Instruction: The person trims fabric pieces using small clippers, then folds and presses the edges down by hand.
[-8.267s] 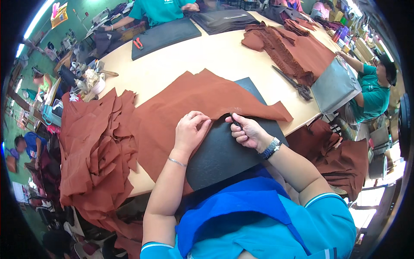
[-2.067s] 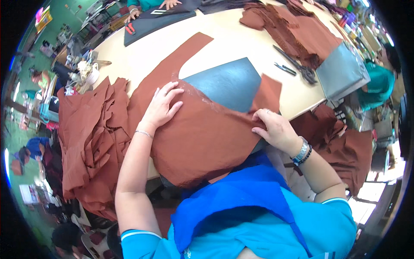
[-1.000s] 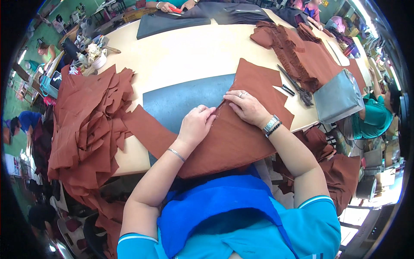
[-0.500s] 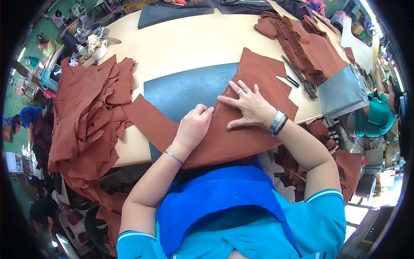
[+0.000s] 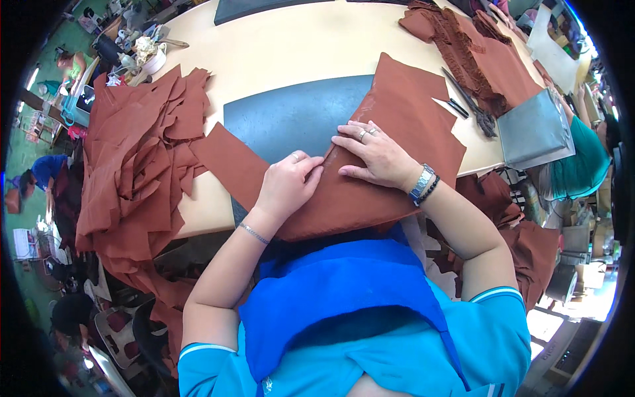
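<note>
A rust-brown cloth piece (image 5: 407, 99) lies partly over a dark grey board (image 5: 284, 116) at the front of the table, its near part hanging toward my blue apron (image 5: 350, 264). A slanting edge of the cloth is folded over, with pale marks along it. At the lower end of that fold, my left hand (image 5: 289, 185) pinches the edge between thumb and fingers. Just to its right, my right hand (image 5: 377, 155) lies flat on the cloth, fingers stretched out with their tips at the fold. A strip of the cloth (image 5: 228, 159) reaches out left past my left wrist.
Loose rust-brown pieces (image 5: 139, 165) are heaped at the left table edge. Dark scissors (image 5: 469, 106) and black pens (image 5: 458, 108) lie right of the cloth, near a grey box-like block (image 5: 536, 129). More brown cloth (image 5: 456, 53) lies at the far right. People work on both sides.
My right hand's spread fingers have drawn closer together at the fold. My left hand has shifted slightly left, still pinching the edge. The whole view has tilted a little.
</note>
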Demonstrator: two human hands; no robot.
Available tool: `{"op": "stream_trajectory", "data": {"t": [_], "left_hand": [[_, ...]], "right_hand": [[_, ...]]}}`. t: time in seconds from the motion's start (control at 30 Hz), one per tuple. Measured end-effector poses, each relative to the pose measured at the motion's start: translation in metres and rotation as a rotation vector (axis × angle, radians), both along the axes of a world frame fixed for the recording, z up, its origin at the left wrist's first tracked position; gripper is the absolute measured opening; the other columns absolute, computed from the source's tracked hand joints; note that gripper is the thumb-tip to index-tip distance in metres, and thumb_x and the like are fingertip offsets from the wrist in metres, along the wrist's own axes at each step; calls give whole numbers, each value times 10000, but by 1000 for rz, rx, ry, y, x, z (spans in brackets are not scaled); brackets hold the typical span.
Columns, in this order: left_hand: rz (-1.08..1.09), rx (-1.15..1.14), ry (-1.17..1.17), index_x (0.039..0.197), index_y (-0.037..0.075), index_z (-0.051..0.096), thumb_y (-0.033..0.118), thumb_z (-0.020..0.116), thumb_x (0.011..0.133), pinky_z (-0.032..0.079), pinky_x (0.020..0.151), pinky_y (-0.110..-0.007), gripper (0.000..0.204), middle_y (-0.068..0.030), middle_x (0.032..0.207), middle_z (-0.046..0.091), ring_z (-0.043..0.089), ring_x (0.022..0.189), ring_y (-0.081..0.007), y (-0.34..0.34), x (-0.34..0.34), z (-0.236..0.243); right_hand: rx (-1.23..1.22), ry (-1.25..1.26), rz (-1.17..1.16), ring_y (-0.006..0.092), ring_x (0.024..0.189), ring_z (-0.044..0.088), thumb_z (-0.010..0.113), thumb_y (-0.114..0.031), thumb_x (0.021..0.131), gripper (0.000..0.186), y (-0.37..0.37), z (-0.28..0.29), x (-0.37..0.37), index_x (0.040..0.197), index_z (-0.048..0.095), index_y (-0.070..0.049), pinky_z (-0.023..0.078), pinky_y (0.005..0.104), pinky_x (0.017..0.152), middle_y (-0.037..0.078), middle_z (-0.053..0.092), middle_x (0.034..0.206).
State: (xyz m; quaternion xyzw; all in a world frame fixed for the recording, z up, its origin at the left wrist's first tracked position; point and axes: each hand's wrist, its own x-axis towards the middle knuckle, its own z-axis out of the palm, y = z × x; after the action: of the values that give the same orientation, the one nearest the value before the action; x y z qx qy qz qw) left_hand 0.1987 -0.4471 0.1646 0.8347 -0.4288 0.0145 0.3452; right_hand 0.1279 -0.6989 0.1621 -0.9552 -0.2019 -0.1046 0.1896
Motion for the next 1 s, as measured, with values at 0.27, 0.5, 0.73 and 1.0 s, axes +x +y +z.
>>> {"op": "stream_trajectory", "data": {"t": [0.27, 0.5, 0.73, 1.0], "left_hand": [[23, 12, -193, 1049, 98, 793, 161, 726, 945, 592, 689, -371, 139, -80, 920, 686, 711, 768, -265, 11, -7, -8], [84, 167, -17, 1065, 95, 785, 212, 732, 933, 478, 1039, -510, 184, -81, 965, 694, 699, 989, -285, 23, -3, 10], [45, 333, -3, 1064, 169, 794, 225, 700, 956, 318, 1181, -681, 154, -28, 998, 709, 693, 1025, -242, 43, 2, 21], [-69, 305, -411, 1057, 229, 805, 167, 716, 928, 294, 1195, -704, 168, 47, 1015, 690, 685, 1000, -161, 64, 11, 9]], "right_hand": [[-317, 75, -151, 446, 1532, 337, 512, -854, 872, 892, 12, 11, -10, 1552, 515, -276, 274, 814, 1113, 237, 396, 1624], [-4, -19, 69, 343, 1318, 563, 759, -468, 918, 639, 40, 8, -14, 1384, 626, -51, 438, 465, 1144, 165, 599, 1395], [-56, 60, 42, 412, 1357, 511, 699, -571, 926, 655, 49, 16, -17, 1408, 630, -133, 402, 546, 1154, 219, 554, 1421], [-142, 152, 35, 453, 1379, 468, 658, -690, 905, 744, 59, 22, -18, 1489, 597, -235, 409, 643, 1106, 277, 502, 1453]]}}
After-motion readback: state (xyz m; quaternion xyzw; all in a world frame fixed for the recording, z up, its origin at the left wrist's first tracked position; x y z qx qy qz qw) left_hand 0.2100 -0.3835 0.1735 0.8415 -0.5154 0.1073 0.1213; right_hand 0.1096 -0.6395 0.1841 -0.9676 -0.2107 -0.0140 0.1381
